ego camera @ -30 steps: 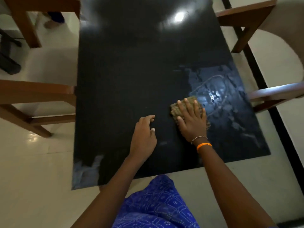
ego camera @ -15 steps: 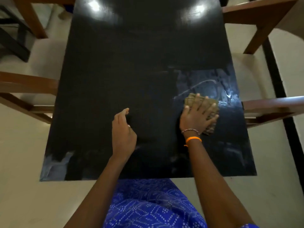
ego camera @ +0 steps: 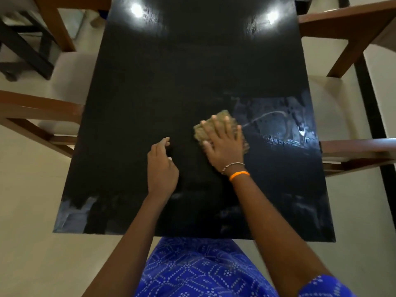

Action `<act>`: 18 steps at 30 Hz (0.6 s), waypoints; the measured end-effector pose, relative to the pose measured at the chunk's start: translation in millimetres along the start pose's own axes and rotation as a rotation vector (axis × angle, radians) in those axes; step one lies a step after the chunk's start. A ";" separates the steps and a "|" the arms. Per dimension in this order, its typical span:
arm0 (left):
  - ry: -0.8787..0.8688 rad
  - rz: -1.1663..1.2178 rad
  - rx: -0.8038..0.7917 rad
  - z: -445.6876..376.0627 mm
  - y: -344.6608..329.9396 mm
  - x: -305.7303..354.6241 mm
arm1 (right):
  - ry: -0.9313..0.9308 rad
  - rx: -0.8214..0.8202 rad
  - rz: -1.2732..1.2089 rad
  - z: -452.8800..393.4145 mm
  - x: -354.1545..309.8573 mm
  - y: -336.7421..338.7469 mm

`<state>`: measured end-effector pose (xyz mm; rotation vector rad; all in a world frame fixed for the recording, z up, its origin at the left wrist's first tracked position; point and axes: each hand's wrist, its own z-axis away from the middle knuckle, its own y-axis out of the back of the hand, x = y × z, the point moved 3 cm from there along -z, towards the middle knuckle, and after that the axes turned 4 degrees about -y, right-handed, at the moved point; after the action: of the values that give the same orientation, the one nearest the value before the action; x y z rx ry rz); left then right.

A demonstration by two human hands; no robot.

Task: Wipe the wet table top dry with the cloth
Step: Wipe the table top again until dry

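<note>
A black table top (ego camera: 171, 86) fills the middle of the view. My right hand (ego camera: 225, 144) lies flat with spread fingers on a folded olive-brown cloth (ego camera: 202, 130) and presses it onto the table right of centre. Wet streaks and smears (ego camera: 278, 123) glisten to the right of the cloth, near the table's right edge. More wet patches show at the near left corner (ego camera: 72, 213) and near right. My left hand (ego camera: 161, 166) rests on the table just left of the cloth, fingers loosely curled, holding nothing.
Wooden chairs stand round the table: one at the left (ego camera: 36, 116), one at the right (ego camera: 360, 151), one at the far right (ego camera: 351, 28) and one at the far left (ego camera: 53, 24). A black stand (ego camera: 19, 46) is at the far left. The floor is pale tile.
My right hand has slid the cloth leftwards, away from the wet patch at the right edge. My left hand stays beside it on the table.
</note>
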<state>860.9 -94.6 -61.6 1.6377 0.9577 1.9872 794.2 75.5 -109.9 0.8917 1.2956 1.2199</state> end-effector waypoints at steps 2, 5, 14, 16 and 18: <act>-0.036 0.000 -0.048 -2.2 -12.4 10.7 | -0.174 0.037 0.028 1.2 62.7 13.9; -0.101 -0.014 -0.097 -7.1 -25.1 21.9 | -0.462 0.068 0.038 9.3 147.3 31.8; -0.064 -0.059 -0.042 -29.5 -21.3 18.3 | -0.770 0.141 -0.068 -30.8 109.0 24.7; -0.051 -0.059 -0.022 -35.3 -13.9 13.1 | -0.654 0.115 -0.054 -52.2 59.1 17.4; -0.035 -0.065 -0.003 -41.5 -7.5 8.2 | -0.473 0.071 -0.048 -72.8 1.9 9.0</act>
<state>818.0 -94.5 -64.8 1.6135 0.9814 1.9098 721.2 68.0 -110.4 1.1145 0.9747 0.8594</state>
